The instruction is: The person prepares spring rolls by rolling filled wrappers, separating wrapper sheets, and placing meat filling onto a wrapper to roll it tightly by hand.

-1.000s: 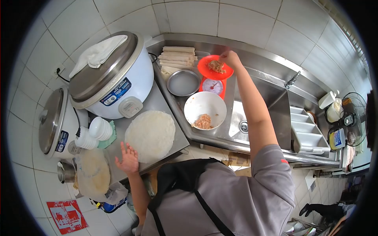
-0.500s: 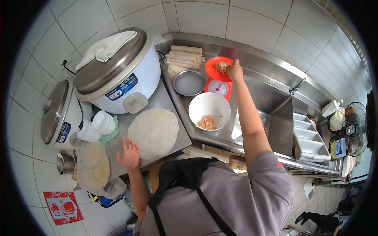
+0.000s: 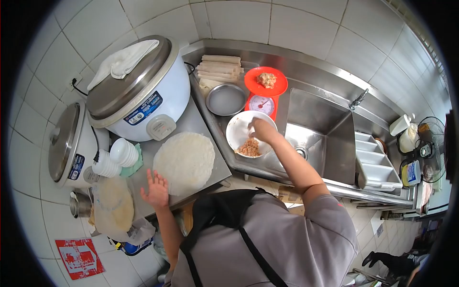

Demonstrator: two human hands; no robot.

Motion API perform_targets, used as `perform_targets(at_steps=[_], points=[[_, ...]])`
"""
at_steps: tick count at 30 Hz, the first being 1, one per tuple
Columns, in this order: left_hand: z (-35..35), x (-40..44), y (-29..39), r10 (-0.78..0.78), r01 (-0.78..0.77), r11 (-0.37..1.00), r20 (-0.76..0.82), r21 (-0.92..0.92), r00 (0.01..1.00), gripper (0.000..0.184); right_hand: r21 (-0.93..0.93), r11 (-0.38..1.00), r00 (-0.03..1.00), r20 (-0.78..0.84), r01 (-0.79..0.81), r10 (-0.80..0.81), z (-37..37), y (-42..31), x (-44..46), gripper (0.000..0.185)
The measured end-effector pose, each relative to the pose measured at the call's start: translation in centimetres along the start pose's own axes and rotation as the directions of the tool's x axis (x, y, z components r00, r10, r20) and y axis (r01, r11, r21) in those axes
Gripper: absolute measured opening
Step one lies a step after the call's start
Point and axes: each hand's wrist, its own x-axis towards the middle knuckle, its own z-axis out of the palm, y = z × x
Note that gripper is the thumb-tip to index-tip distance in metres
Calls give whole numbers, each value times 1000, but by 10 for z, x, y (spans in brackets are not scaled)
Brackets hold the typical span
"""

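My right hand (image 3: 259,129) reaches into the white bowl (image 3: 233,125), its fingers bent downward and partly blurred. Just below them lies raw minced filling (image 3: 249,148) at the bottom of the bowl. Behind the bowl stands a red kitchen scale (image 3: 262,104), and its red plate (image 3: 249,85) carries a lump of filling (image 3: 266,80). My left hand (image 3: 156,189) is open, fingers spread and holding nothing, near the left edge of a stack of thin round wrappers (image 3: 185,162) on the metal table.
Rolled wrappers (image 3: 220,71) and a round metal pan (image 3: 225,100) sit left of the scale. A big rice cooker (image 3: 165,107) stands behind the wrappers, beside stacked white cups (image 3: 125,152). To the right are a sink (image 3: 313,112) and a white divided tray (image 3: 377,165).
My right hand has left the red plate on the scale and moved down into the white bowl. The lump of filling stays on the plate. My left hand has hardly moved.
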Motion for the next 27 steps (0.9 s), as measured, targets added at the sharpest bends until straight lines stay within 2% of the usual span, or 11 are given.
perform_targets(at_steps=[1,3,6,9,13,15,19,20,23,25,27], points=[[0,-2,2,-9,9,1000,5,-1,1000,78,-10,999,999,17,-49,49,3,-5,1,25],[-2,0,-1,-4,4,1000,17,-7,1000,78,142,981,961,-223,-134,164,-9,-21,5,24],[-1,-3,-1,7,-7,1000,6,-6,1000,77,211,976,972,-213,-49,95,-27,-41,12,24],[1,-1,0,18,-18,1000,4,-8,1000,77,43,999,998,-57,-15,18,-27,-48,19,25],[1,-4,0,36,-36,999,28,-14,999,76,-76,995,943,-323,64,-85,-39,-9,48,19],[3,-7,-2,57,-57,998,17,-28,998,76,-11,990,916,-382,-138,123,-83,5,65,24],[10,-15,-3,126,-125,987,12,-97,992,74,-15,974,942,-261,-224,212,-123,98,113,46],[11,-18,-4,151,-147,982,24,-123,988,73,227,925,942,-76,-304,328,-131,99,113,59],[25,-34,-3,165,-151,979,98,-135,981,70,256,860,896,172,-442,409,-117,108,127,55],[25,-47,7,192,-182,976,80,-117,978,70,16,966,954,160,-259,253,-100,120,141,48],[26,-58,16,213,-203,973,82,-111,974,70,-344,937,989,105,-67,109,-88,118,138,43]])
